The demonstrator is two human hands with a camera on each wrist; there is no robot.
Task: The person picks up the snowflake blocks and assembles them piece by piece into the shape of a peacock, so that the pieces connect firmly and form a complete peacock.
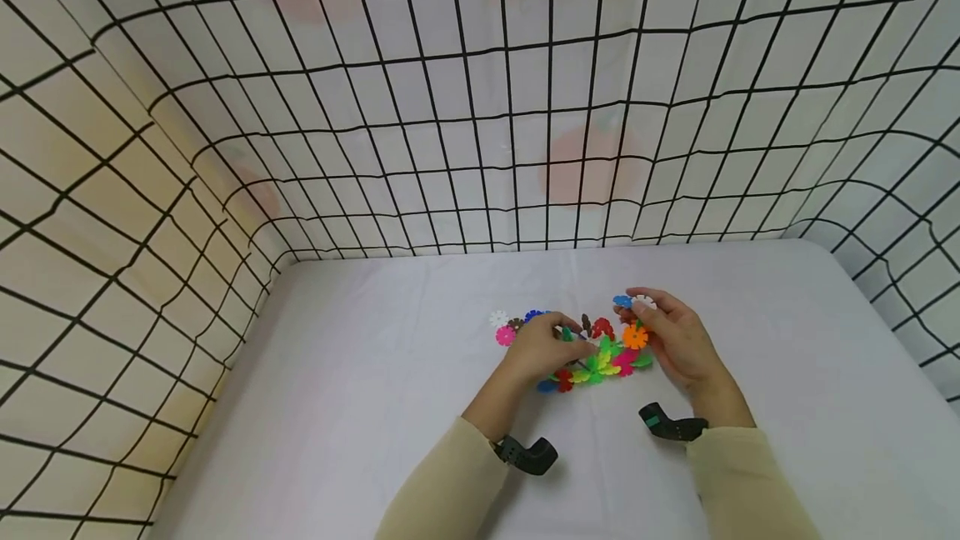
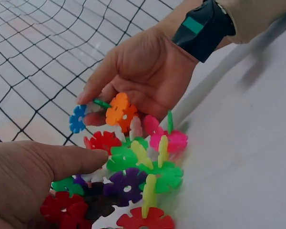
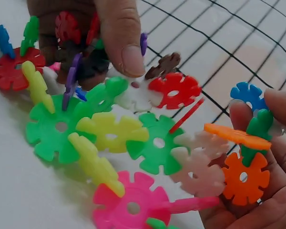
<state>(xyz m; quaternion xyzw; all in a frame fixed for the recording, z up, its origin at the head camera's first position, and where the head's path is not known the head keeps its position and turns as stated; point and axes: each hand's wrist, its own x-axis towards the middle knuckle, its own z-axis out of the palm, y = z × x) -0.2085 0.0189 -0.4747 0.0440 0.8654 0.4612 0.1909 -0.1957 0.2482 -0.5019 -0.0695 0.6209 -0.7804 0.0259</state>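
A chain of interlocked plastic snowflake discs [image 1: 600,363] in green, yellow, pink, red and other colours stands low over the white table between the hands. My left hand [image 1: 545,348] holds its left part, thumb on the near side; dark and red discs [image 3: 81,62] show by those fingers in the right wrist view. At the chain's right end, my right hand [image 1: 684,346] pinches a white disc [image 1: 643,302] with a blue disc [image 3: 248,95] attached. Below these, orange discs [image 3: 246,179] and a green disc [image 3: 260,125] lie against the right palm.
Behind the chain, to the left, several loose-looking discs, among them a pink disc [image 1: 506,335] and a white disc [image 1: 498,318], lie partly behind the left hand. Black wire mesh [image 1: 480,148] fences the table [image 1: 360,407] at the back and sides.
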